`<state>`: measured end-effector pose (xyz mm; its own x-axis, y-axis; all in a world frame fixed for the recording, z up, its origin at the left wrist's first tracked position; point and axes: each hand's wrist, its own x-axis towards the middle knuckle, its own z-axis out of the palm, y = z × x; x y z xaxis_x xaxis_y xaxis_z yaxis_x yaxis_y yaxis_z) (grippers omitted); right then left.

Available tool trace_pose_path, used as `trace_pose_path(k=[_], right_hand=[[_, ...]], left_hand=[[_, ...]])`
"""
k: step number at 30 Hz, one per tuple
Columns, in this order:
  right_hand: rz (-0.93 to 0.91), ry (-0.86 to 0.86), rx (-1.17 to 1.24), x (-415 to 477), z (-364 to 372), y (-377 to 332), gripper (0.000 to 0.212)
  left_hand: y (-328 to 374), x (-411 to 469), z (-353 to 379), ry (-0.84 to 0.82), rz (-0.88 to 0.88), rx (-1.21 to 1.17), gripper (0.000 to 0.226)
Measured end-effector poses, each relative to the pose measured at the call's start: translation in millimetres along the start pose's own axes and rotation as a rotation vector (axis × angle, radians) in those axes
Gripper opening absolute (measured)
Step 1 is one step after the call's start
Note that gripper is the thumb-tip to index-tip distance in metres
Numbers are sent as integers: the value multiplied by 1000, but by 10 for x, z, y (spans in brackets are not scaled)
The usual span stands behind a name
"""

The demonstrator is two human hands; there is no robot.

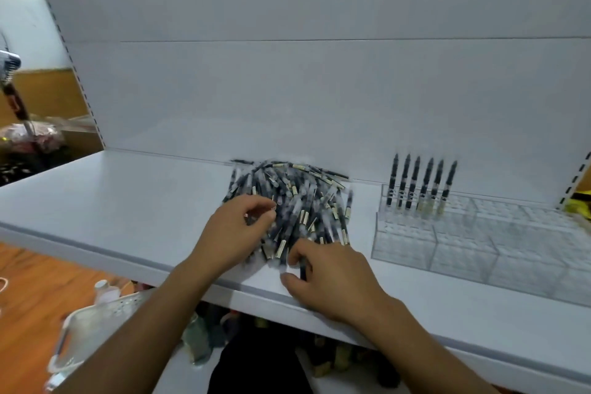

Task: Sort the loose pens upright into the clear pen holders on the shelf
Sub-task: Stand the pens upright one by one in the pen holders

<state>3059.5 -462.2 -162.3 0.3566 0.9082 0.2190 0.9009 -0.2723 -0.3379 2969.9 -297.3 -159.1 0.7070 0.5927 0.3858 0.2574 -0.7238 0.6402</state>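
Our right hand (pixel 329 278) pinches one pen (pixel 302 267) in a narrow grip; our left hand (pixel 235 230) curls its grip on the pen pile (pixel 287 198), hold unclear. Pen holders (pixel 463 253) stand at three o'clock.

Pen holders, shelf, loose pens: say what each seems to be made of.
Pen holders: clear, rigid, glossy plastic, probably acrylic; the shelf shows through their walls. Shelf: smooth, matte, pale surface, likely painted metal, though the look leaves it open. Loose pens: dark barrels, apparently plastic, with pale paper-like labels.
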Motion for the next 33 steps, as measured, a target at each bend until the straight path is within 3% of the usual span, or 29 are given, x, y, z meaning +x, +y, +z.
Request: trace_pose_path(k=[6, 17, 21, 28, 33], right_hand=[[83, -30, 93, -56, -29, 29, 18], [301, -38, 740, -137, -347, 192, 7], [334, 51, 830, -157, -383, 250, 5], [354, 146, 959, -172, -412, 287, 15], [343, 173, 920, -182, -419, 319, 18]], left_hand=[[81, 78, -38, -78, 14, 110, 26], [315, 295, 162, -316, -62, 506, 45], [337, 350, 228, -317, -72, 564, 30], [376, 341, 305, -286, -69, 632, 29], [387, 312, 362, -226, -54, 676, 23]])
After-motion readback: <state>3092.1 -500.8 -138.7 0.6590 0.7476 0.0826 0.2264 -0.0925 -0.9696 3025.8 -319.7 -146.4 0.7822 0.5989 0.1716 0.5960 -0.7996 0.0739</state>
